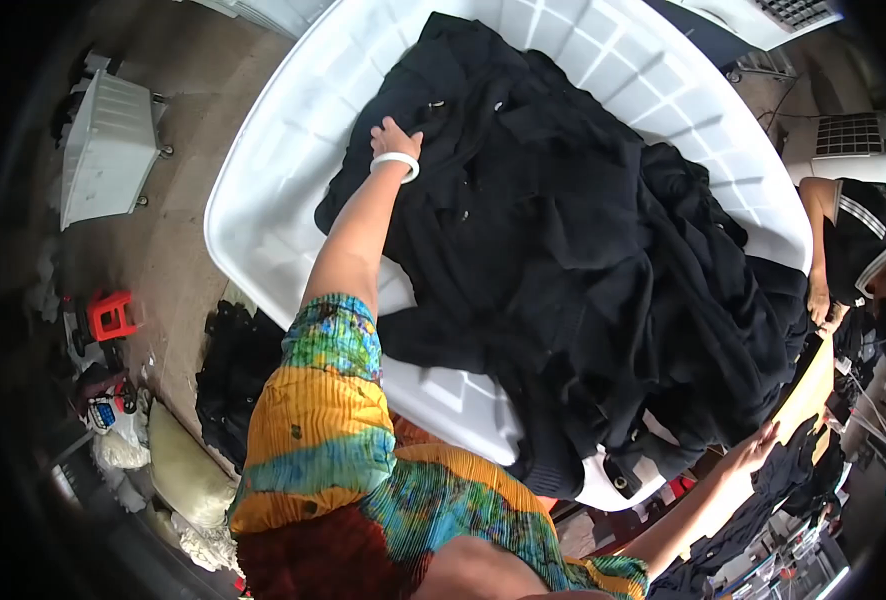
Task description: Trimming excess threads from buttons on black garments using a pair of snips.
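A large white plastic tub point(253, 190) holds a heap of black knit garments point(573, 220), some hanging over its near rim. My left hand point(396, 145), with a white bangle at the wrist, reaches over the tub's left part. Its fingers are curled into the black cloth at the heap's left side. Out at the lower right, my right hand point(758, 450) is beside a yellowish wooden board point(808, 390) and some dark cloth point(763, 515). Whether it grips anything there is too small to make out.
Another person point(863, 225) in black works at the right, hands by the board. A white wheeled cart point(113, 150) and a red stool point(113, 316) stand on the left floor. Black clothes point(233, 375) and a pale stuffed sack point(188, 465) lie near my left side.
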`<state>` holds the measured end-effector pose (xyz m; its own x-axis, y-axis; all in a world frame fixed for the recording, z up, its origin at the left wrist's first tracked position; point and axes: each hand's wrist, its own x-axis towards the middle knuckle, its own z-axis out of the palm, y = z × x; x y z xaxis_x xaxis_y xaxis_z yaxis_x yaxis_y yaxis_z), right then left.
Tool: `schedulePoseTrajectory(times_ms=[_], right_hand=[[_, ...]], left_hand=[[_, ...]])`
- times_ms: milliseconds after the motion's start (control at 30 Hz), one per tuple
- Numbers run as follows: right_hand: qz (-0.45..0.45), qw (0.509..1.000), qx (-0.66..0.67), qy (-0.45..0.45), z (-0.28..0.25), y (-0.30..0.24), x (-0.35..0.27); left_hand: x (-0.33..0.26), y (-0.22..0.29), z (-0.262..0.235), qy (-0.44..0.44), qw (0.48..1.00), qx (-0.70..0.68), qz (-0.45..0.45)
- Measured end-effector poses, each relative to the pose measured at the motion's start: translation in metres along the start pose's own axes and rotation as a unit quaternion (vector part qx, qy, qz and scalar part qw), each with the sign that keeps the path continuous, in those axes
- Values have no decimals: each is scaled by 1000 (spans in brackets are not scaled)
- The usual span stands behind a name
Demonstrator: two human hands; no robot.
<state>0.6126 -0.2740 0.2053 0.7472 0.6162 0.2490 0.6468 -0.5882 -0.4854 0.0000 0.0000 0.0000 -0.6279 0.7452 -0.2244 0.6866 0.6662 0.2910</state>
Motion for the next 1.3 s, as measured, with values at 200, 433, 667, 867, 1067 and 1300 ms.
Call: schedulePoseTrajectory(times_ms=[200,433,667,867,1067,1300], right_hand=[[-149,988,5,-28,52,-41,-79],[-7,979,59,-197,107,-110,-179],[-11,930,172,-324,127,-180,-231],[-27,843,286,-455,132,-232,-248],[-144,805,394,-419,72,-275,-243],[-311,873,187,-326,-5,-159,-192]], left_hand=[[84,20,26,70,970,133,192],[126,8,39,-67,972,111,197],[94,-48,-32,-204,959,-107,163],[-61,-11,-178,-378,858,-326,120],[-202,8,-212,-555,695,-394,233],[-356,80,-269,-691,419,-369,459]])
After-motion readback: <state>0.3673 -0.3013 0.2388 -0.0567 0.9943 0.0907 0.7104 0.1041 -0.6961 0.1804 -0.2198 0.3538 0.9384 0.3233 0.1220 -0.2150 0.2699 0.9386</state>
